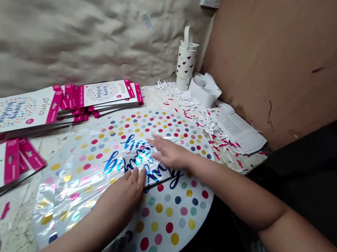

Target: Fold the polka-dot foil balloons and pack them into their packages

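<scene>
A round foil balloon (158, 214) printed with multicoloured dots and blue metallic "happy birthday" lettering lies flat on the work surface, with one part folded over. My left hand (125, 196) rests on the folded part, its fingertips at the fold's edge. My right hand (168, 152) lies flat with spread fingers on the lettering near the balloon's middle. Neither hand appears to grip the foil. Part of the lettering is hidden under my hands.
Stacks of pink-edged "prima" birthday balloon packets (54, 105) lie at the back left and left edge. Shredded paper (201, 124), a printed paper sheet (235, 127) and a white heart-patterned bottle (185, 62) stand at the back right. A brown board (278, 46) rises on the right.
</scene>
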### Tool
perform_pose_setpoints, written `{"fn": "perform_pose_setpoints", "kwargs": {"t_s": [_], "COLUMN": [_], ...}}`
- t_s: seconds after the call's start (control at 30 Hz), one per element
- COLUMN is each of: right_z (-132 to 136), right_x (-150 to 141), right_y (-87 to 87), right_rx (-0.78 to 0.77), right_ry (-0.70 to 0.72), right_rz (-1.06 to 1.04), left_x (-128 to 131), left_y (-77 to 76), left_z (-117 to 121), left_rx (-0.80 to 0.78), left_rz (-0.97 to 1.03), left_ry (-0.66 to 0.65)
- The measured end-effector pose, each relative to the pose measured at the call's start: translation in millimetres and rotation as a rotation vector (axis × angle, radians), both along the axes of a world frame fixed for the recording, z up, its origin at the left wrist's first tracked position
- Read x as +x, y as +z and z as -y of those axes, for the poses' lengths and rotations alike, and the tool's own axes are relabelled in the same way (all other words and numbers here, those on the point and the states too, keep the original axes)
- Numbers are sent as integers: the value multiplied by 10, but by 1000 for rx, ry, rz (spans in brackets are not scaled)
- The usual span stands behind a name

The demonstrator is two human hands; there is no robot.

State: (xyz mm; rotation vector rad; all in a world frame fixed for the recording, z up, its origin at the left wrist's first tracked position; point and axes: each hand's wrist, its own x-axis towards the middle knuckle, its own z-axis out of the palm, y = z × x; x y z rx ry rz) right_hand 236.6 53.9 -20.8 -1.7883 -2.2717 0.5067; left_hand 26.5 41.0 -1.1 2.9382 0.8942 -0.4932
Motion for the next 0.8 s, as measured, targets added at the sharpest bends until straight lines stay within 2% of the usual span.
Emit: {"fn": "perform_pose_setpoints", "kwargs": {"t_s": [0.03,0.07,0.1,0.2,0.3,0.4,0.57,0.63,0.7,0.8], "right_z": [19,60,123,409,701,849,818,789,790,863], "right_x": [231,499,788,1580,1978,2054,2249,2327,2312,2123], "right_y": [60,117,165,199,100,65,344,388,302,21], "right_rx": [14,31,24,-87,-208,-224,-120,-67,-21,120], "right_ry": [-187,-452,-622,-831,-821,-764,-763,-741,-687,-565], "right_rz": [21,87,139,215,249,286,331,331,323,292], "left_x": [28,49,59,40,-5,-39,-125,-167,-199,-238], "left_y": [-2,2,7,-5,-56,-99,-152,-171,-184,-203], "left_z": [-13,-27,-41,-72,-86,-94,-104,-103,-97,-73], "left_rx": [-2,0,3,-14,-35,-25,89,104,96,98], "left_rz": [-3,6,19,47,63,87,154,200,215,197], "left_ry": [17,37,52,53,70,88,-23,-34,-21,-11]}}
